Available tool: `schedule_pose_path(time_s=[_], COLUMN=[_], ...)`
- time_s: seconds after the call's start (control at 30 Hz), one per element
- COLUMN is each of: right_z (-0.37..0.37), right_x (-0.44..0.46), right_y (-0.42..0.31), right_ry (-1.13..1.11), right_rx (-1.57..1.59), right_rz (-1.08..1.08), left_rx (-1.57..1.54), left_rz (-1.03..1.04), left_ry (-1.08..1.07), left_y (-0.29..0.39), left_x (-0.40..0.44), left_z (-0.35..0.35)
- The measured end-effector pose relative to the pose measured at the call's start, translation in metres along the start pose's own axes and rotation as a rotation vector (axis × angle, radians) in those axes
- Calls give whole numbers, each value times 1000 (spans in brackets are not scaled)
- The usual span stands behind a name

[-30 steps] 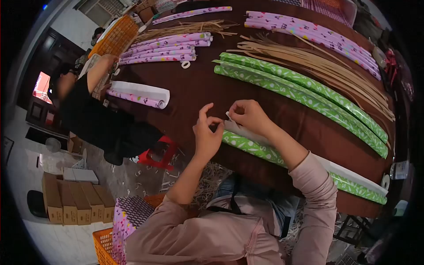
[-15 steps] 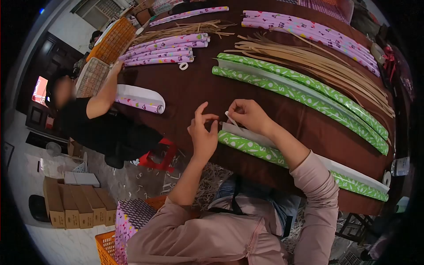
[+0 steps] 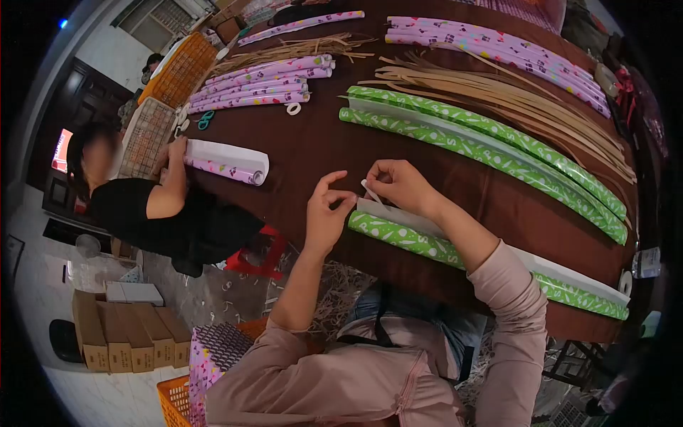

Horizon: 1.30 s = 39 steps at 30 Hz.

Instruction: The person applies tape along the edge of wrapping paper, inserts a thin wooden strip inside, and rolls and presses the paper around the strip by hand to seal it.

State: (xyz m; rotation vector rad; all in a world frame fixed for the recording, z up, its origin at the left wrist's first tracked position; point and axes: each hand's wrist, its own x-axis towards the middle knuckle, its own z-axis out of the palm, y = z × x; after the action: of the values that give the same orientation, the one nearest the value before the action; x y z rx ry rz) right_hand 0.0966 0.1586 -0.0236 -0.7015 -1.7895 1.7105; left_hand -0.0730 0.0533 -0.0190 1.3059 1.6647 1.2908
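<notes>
At frame centre, the right hand [image 3: 403, 186] pinches a thin white strip [image 3: 368, 188], apparently to keep it off the glossy green, white-patterned paper roll [image 3: 402, 236] below. The left hand [image 3: 329, 217] curls by the roll's end; whether it grips anything, I cannot tell.

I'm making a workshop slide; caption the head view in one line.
Right hand pinching a pale strip by the end of a green roll, left hand close by, pink rolls beyond.
</notes>
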Motion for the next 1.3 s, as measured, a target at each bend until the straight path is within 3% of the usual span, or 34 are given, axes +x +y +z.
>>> schedule_pose_path(time_s=[0.13,0.87,1.17,1.23,1.3], right_z=[0,-2,-1,-1,-1], right_x=[0,-2,0,-1,0], right_y=[-1,-12,-6,-6,-4], right_ry=[-9,-19,-1,0,0], right_rx=[54,24,-6,17,18], right_rz=[2,22,42,33,24], left_rx=[-116,-127,122,430,525], left_rz=[-59,-119,44,233,315], left_ry=[-33,-49,-22,19,45], left_y=[9,17,17,15,20], left_x=[-4,-7,-4,-1,-2], left_z=[1,-4,2,3,6])
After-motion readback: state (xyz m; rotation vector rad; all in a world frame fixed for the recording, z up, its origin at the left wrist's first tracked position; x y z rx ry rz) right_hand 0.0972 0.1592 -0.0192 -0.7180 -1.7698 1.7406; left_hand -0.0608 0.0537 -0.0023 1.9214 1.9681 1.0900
